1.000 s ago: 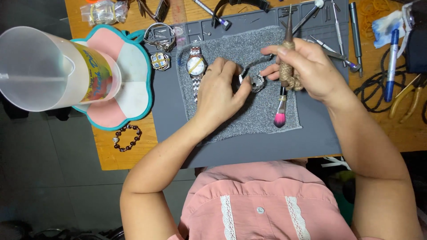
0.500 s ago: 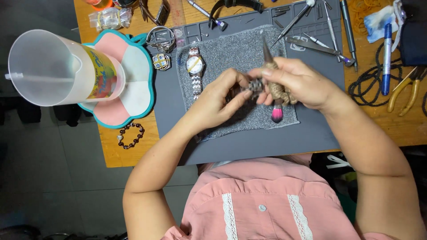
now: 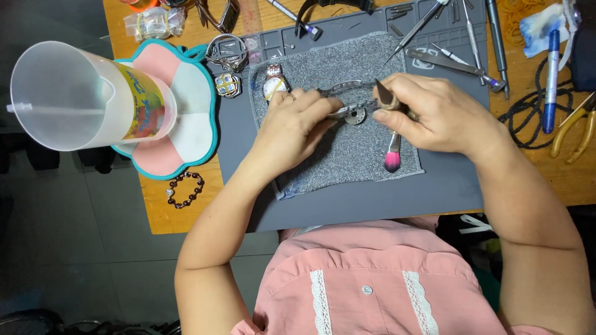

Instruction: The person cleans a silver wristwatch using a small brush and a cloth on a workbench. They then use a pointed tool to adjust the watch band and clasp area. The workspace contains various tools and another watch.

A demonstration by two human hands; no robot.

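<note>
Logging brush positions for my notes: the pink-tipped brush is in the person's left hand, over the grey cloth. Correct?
Not quite. The head view shows the pink-tipped brush in the right hand, not the left hand, which steadies a small round metal part. It is over the grey cloth.

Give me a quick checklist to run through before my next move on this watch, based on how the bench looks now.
1. Watch lying over the grey cloth: ok.
2. Left hand steadying the watch at its band: ok.
3. Right hand gripping a pointed tool at the watch: ok; tip contact: cannot tell.
4. Pink-tipped brush held in the same hand: ok, bristles over the cloth.
5. Second watch apart from the work: ok.
6. Large plastic jug away from the hands: ok.
</note>
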